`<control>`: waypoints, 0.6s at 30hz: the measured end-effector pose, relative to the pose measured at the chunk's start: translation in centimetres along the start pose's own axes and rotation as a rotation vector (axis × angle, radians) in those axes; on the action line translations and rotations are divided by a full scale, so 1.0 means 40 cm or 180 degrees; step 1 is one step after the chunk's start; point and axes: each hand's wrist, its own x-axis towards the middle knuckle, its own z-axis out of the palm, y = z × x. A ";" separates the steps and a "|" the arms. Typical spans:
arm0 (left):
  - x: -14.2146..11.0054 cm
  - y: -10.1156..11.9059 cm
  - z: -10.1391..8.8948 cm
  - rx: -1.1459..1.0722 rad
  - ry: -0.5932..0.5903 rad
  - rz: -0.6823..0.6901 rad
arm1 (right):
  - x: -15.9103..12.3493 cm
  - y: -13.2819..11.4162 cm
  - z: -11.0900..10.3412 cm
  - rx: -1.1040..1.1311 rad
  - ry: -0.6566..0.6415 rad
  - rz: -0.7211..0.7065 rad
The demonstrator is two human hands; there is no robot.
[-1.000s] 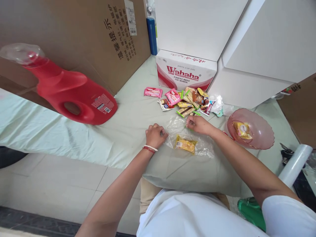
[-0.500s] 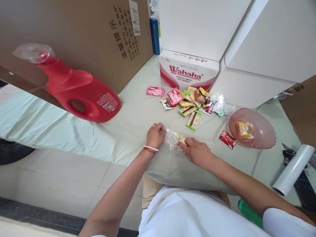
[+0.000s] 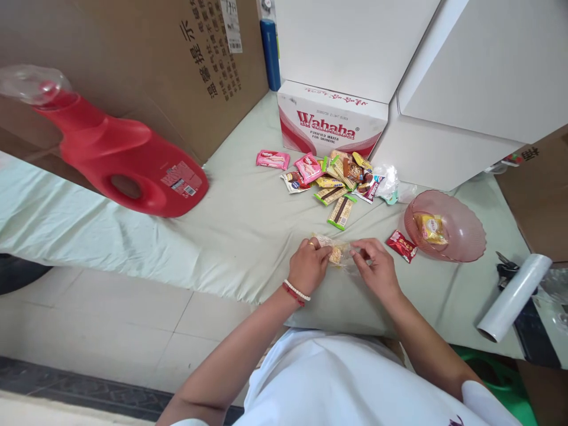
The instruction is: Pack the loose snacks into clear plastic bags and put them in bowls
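While left hand pinches yellow snack near front edge of pale-green-clothed table, prolly steadying it, right hand pinches clear plastic film.

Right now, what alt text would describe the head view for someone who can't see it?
A person's left hand and right hand handle a yellowish snack in clear plastic over a pale cloth. Wrapped snacks lie beyond, before a Wahaha box; a pink bowl sits at right, a red bottle at left.
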 end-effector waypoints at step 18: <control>-0.056 0.034 0.032 -0.0624 0.1223 0.0704 | 0.024 -0.078 0.075 0.1954 -0.0557 0.0596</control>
